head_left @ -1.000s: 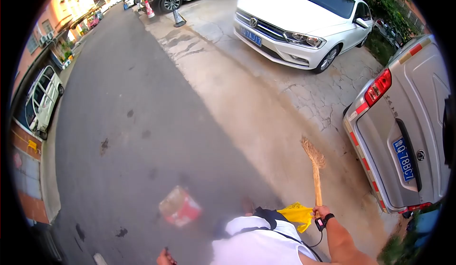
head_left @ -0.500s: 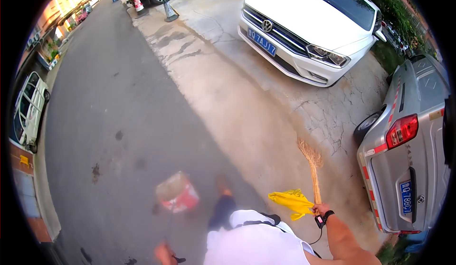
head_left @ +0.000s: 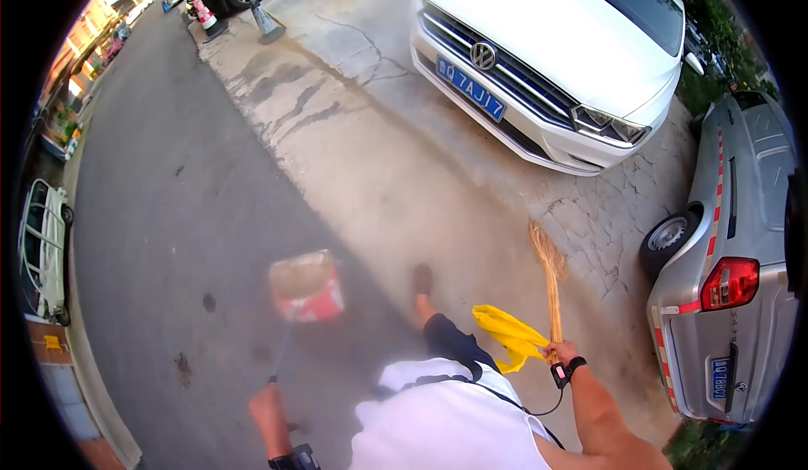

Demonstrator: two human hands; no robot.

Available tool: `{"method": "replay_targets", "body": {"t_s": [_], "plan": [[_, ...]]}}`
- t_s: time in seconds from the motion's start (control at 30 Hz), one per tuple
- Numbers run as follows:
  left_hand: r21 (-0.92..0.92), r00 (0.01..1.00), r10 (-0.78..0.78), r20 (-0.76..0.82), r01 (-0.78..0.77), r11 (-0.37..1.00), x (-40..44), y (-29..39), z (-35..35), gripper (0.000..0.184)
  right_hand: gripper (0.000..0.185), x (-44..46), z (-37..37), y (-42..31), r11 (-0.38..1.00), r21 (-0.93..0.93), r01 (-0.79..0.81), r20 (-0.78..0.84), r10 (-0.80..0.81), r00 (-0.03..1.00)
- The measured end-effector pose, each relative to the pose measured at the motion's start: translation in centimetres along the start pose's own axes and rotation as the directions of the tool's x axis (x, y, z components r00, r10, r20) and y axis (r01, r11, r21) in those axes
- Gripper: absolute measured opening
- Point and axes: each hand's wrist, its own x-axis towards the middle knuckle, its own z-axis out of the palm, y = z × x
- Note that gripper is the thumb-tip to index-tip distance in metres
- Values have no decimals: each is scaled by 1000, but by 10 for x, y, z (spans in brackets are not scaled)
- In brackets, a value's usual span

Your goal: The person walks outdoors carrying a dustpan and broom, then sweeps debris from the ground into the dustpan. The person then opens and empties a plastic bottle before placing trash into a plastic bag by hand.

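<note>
"What's different?"

"The white car looms closer than before, and more of the silver van's side shows."

"And the red-and-white container?"

"Ahead of the left hand, over dark asphalt. Its inside looks tan; contents too blurred to tell."

"The straw broom?"

"Over pale concrete, with the yellow cloth-like piece beside it. The right hand grips both; the left curls round a thin handle."
</note>
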Motion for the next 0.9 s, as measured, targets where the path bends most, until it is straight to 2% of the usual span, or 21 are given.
{"method": "replay_targets", "body": {"t_s": [0.17,0.23,0.3,0.4,0.5,0.6,0.7,0.73,0.87,0.9], "plan": [[-74,999,46,21,-44,996,97,148,73,27,18,60,79,-126,1000,15,-27,2,27,1000],[-65,998,-16,59,19,998,111,233,101,29,18,68,103,-169,999,-6,-44,2,44,999],[-24,981,-155,119,159,987,110,342,121,33,15,75,130,-207,997,-21,-73,-5,73,997],[138,985,40,167,-64,988,201,364,157,31,15,79,159,-243,992,-21,-128,4,128,992],[149,974,7,226,-41,988,250,447,208,31,23,95,189,-263,984,34,-173,18,172,985],[150,945,135,299,-186,971,315,506,272,28,26,109,229,-286,976,43,-214,-63,216,974],[197,856,301,421,-410,890,385,546,336,29,25,130,266,-307,955,169,-245,-63,258,964],[177,853,271,446,-381,907,379,589,355,31,24,139,278,-313,944,217,-250,-76,271,960],[224,678,454,579,-667,711,444,649,436,34,22,186,317,-356,912,308,-271,-79,308,948],[226,681,439,586,-658,719,456,659,456,35,22,206,324,-366,912,310,-269,-75,306,949]]}}
